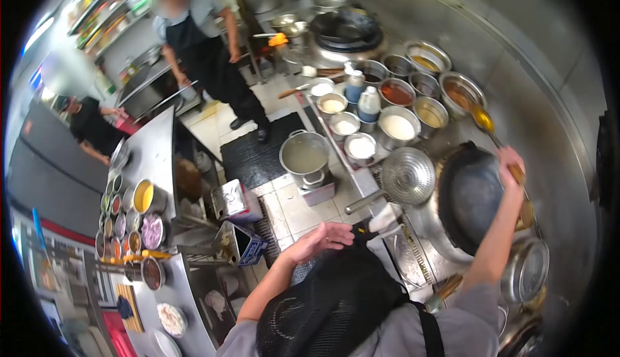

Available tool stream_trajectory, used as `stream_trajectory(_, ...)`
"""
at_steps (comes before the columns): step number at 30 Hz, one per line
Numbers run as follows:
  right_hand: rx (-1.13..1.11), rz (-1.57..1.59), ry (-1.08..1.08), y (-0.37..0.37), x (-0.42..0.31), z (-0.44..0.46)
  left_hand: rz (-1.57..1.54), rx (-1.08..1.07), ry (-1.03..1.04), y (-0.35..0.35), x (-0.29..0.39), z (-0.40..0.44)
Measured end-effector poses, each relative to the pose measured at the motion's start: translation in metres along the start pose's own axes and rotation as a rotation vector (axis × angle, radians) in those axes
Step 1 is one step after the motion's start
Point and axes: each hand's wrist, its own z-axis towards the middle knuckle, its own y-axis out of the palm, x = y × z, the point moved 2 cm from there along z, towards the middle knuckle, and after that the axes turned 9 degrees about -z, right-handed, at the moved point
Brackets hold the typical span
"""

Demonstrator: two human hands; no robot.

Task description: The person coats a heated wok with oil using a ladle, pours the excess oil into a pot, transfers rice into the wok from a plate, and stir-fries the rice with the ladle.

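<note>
My right hand [509,161] is closed round the wooden handle of a ladle [482,119]. Its bowl, golden and shiny, is over the edge of a metal bowl of reddish-brown liquid [460,93]. Below that hand a dark wok [475,195] sits on the stove. My left hand [326,235] is held out in front of my body, fingers stretched and holding nothing. Just right of it, a white cloth [385,217] lies by the stove's edge. A perforated strainer [408,175] rests left of the wok, its handle pointing left.
Several containers of sauces and powders, with squeeze bottles [369,104], stand beyond the strainer. A large pot [305,157] is on the left. Ingredient tubs line the left counter [155,157]. A person in a dark apron [205,47] stands ahead; another person [90,124] is farther left.
</note>
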Motion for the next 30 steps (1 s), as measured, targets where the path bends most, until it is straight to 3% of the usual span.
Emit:
stream_trajectory(1, 0.087, 0.082, 0.023, 0.033, 0.021, -0.037, 0.005, 0.009, 0.025, -0.005, -0.006, -0.008)
stream_trajectory(2, 0.173, 0.259, 0.227, 0.109, 0.065, -0.084, -0.032, 0.04, 0.0, -0.009, -0.015, -0.016)
stream_trajectory(3, 0.167, 0.25, 0.225, 0.114, 0.078, -0.1, -0.071, 0.066, -0.031, -0.014, -0.023, -0.025)
stream_trajectory(5, 0.212, 0.242, 0.203, 0.112, 0.094, -0.143, -0.086, 0.075, -0.049, -0.022, -0.038, -0.047)
stream_trajectory(6, 0.015, 0.23, 0.154, 0.062, 0.074, -0.152, -0.078, 0.111, -0.038, -0.029, -0.046, -0.06)
stream_trajectory(9, 0.409, 0.185, 0.051, 0.066, 0.118, -0.214, -0.051, 0.187, -0.07, -0.035, -0.07, -0.095)
stream_trajectory(11, 0.481, 0.235, 0.036, 0.082, 0.149, -0.238, -0.083, 0.264, -0.056, -0.034, -0.08, -0.123)
stream_trajectory(13, 0.341, 0.342, 0.285, 0.107, 0.177, -0.259, -0.126, 0.384, -0.073, -0.037, -0.097, -0.15)
stream_trajectory(15, 0.424, 0.165, 0.213, 0.093, 0.187, -0.267, -0.151, 0.388, -0.069, -0.036, -0.11, -0.167)
stream_trajectory(18, 0.509, 0.143, 0.18, 0.08, 0.199, -0.282, -0.18, 0.449, -0.124, -0.035, -0.122, -0.177)
stream_trajectory(20, 0.596, -0.189, 0.222, 0.058, 0.202, -0.293, -0.115, 0.436, -0.148, -0.027, -0.121, -0.169)
stream_trajectory(21, 0.593, -0.18, 0.221, 0.046, 0.207, -0.297, -0.065, 0.418, -0.17, -0.022, -0.12, -0.161)
stream_trajectory(23, 0.755, -1.491, -0.001, 0.017, 0.202, -0.305, -0.018, 0.393, -0.16, -0.014, -0.121, -0.136)
stream_trajectory(25, 0.865, -1.606, 0.005, -0.035, 0.194, -0.329, 0.252, 0.308, -0.118, -0.001, -0.118, -0.102)
stream_trajectory(27, 1.027, -2.371, -0.341, -0.056, 0.186, -0.355, 0.291, 0.312, -0.098, 0.025, -0.113, -0.059)
stream_trajectory(29, 1.148, -2.201, -0.123, -0.024, 0.19, -0.384, 0.627, 0.113, 0.08, 0.05, -0.117, -0.011)
stream_trajectory(30, 1.108, -2.186, -0.165, -0.021, 0.191, -0.399, 0.699, 0.078, 0.101, 0.065, -0.118, 0.014)
